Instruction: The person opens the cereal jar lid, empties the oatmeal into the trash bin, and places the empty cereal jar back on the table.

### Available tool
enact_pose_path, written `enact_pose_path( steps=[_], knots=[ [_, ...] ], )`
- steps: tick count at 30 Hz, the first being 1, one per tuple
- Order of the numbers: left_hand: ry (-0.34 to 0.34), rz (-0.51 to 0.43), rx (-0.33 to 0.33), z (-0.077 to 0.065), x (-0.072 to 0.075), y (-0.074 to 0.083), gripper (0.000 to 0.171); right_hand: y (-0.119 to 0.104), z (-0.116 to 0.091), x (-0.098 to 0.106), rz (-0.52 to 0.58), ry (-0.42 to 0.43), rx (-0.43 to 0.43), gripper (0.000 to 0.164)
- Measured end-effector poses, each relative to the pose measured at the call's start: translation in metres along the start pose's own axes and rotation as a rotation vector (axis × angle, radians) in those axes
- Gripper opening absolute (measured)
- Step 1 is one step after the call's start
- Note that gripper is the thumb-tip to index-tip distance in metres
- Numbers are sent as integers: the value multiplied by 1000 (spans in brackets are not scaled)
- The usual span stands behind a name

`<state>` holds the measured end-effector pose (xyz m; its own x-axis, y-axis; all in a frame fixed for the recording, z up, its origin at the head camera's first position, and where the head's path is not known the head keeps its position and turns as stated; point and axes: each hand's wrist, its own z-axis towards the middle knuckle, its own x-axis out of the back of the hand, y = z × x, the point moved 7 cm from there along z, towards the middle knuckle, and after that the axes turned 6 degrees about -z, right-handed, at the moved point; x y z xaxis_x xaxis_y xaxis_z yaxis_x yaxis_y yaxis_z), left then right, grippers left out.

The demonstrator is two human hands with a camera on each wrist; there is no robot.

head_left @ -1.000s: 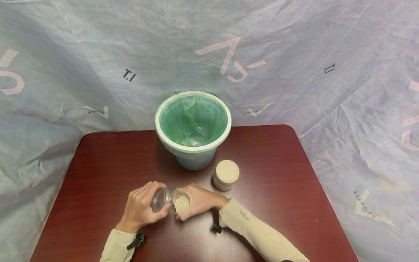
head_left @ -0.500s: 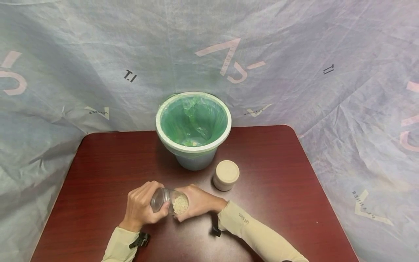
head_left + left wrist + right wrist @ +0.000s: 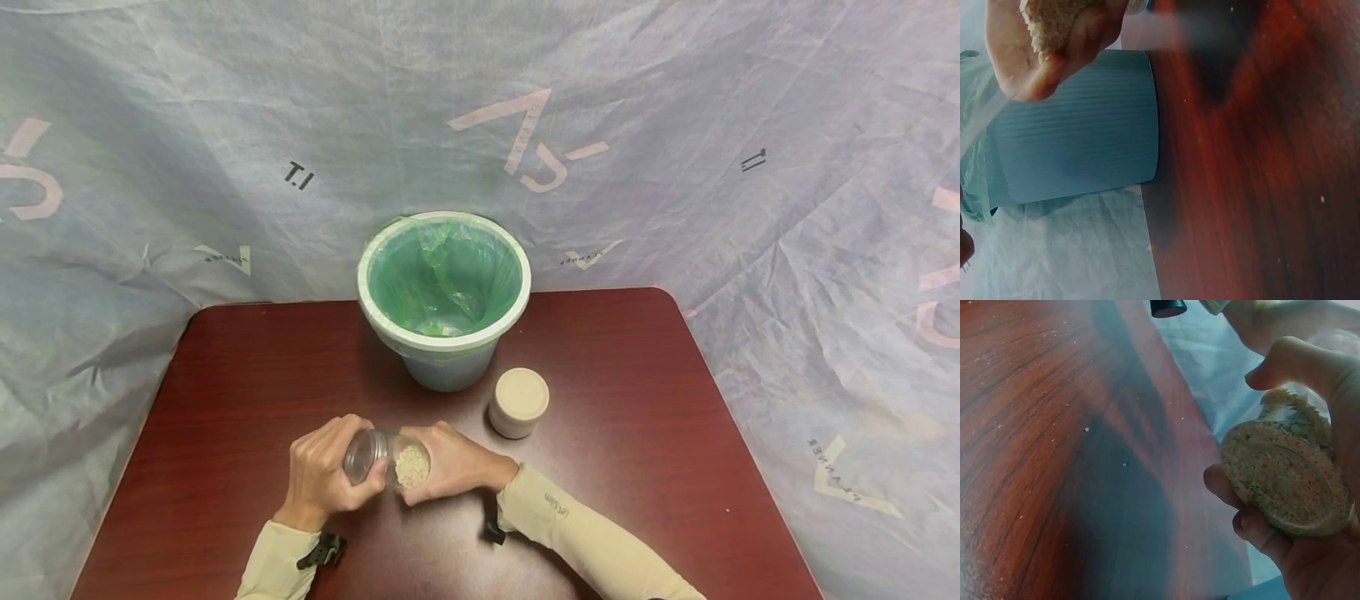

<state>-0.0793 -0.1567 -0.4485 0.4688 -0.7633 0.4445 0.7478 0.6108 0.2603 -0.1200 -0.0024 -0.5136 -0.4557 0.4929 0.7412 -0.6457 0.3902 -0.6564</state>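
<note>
A clear jar lies on its side between my two hands, with pale flaky grains gathered at its base end. My left hand grips the clear ringed end of it; whether that is a separate lid, I cannot tell. My right hand holds the base end, fingers and thumb curled round it. In the right wrist view, the round jar base faces the camera, packed with speckled grains. The left wrist view shows part of the right hand round the grain-filled end.
A bin lined with a green bag stands at the back of the dark red table. To its front right is a cream container with a flat top. Small crumbs dot the tabletop. Grey sheeting hangs behind.
Both hands and the jar have shifted very slightly left, with the same grip. The bin and the cream container have stayed put.
</note>
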Motion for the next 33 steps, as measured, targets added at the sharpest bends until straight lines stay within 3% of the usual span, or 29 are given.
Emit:
enact_pose_path(
  steps=[7,13,20,29,33],
  knots=[
    [-3,22,7,-1,-2,-2,47,0,-1,1,8,8,-16,46],
    [-16,79,133,-3,-4,-9,37,3,-1,4,-63,84,-79,52],
    [-86,110,261,-7,-6,-15,34,7,2,3,-184,154,-97,61],
    [-90,97,258,-10,-5,-17,38,9,5,3,-159,132,-95,57],
    [-135,88,262,-10,-4,-18,43,10,5,4,-132,106,-95,56]
  ],
)
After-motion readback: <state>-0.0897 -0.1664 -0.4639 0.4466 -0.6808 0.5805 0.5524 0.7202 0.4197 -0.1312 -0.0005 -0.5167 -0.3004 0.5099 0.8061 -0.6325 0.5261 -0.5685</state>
